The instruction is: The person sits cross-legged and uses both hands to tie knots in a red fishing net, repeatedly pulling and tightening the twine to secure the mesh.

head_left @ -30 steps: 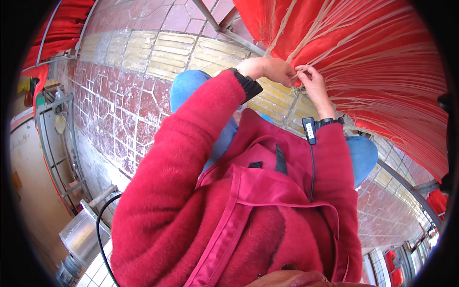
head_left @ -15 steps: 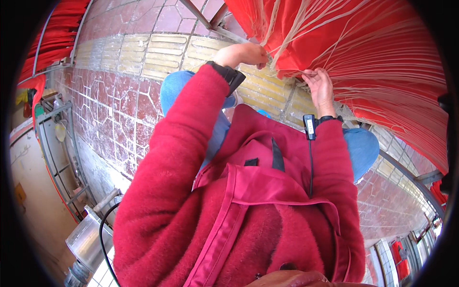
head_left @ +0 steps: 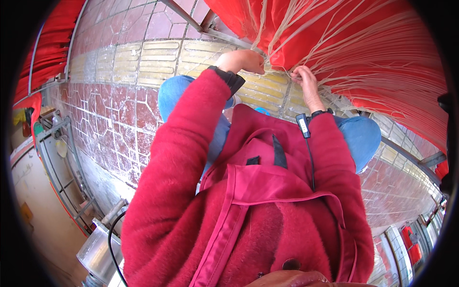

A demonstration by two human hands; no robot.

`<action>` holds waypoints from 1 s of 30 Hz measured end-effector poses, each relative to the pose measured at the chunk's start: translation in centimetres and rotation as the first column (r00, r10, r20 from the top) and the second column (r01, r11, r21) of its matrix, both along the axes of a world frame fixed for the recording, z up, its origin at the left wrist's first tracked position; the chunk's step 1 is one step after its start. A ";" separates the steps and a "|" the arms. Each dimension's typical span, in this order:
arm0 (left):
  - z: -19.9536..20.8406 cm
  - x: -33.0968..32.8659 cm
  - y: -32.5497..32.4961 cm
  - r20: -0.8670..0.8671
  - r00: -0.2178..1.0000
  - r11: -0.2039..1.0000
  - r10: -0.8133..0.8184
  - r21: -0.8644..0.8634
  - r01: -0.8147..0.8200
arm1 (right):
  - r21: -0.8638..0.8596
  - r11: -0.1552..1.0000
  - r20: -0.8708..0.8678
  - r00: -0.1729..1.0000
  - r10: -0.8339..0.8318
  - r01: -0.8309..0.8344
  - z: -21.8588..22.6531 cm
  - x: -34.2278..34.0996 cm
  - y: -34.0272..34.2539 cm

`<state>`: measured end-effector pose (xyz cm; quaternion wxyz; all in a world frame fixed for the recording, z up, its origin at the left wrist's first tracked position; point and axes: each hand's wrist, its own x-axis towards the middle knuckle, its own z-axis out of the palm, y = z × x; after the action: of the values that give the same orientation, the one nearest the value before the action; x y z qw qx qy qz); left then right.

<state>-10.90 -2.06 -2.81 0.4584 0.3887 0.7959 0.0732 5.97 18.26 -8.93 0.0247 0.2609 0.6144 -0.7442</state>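
Observation:
A large red cloth (head_left: 330,43) with many long pale strands (head_left: 267,26) over it spreads across the upper right. At its near lower edge, my left hand (head_left: 243,60) is closed, its curled fingertips on the ends of several strands. To the right, my right hand (head_left: 307,85) pinches thin strands between thumb and fingers. A few strands span the short gap between the two hands. What lies inside the left fingers is mostly hidden.
A metal frame bar (head_left: 179,14) runs at the top by the cloth, another bar (head_left: 406,158) at right. Below are yellow ribbed paving (head_left: 160,57) and reddish tiles (head_left: 114,110). At left stand a metal rack (head_left: 57,138), a silver cylinder (head_left: 98,248) and more red cloth (head_left: 52,48).
My right hand has shifted left and slightly down, closer to my left hand. Its fingers have curled into a pinch. The whole view has shifted slightly.

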 end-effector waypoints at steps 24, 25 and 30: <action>-6.3 -0.8 1.9 0.580 0.496 0.478 0.647 0.198 -0.856 | -0.537 0.767 -0.036 0.899 -0.436 0.350 -0.4 -1.1 1.5; -6.2 -0.9 1.7 0.475 0.564 0.531 0.675 0.217 -0.819 | -0.528 0.746 0.020 0.884 -0.467 0.406 -0.3 -1.0 1.7; -6.1 -2.6 0.2 0.167 0.628 0.564 0.760 0.309 -0.766 | -0.474 0.777 0.027 0.889 -0.457 0.414 0.2 -0.8 2.3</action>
<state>-13.45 -1.89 -8.93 0.3105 0.0816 0.8549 0.4075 5.17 20.56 -8.73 -0.1135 0.3486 0.3402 -0.8659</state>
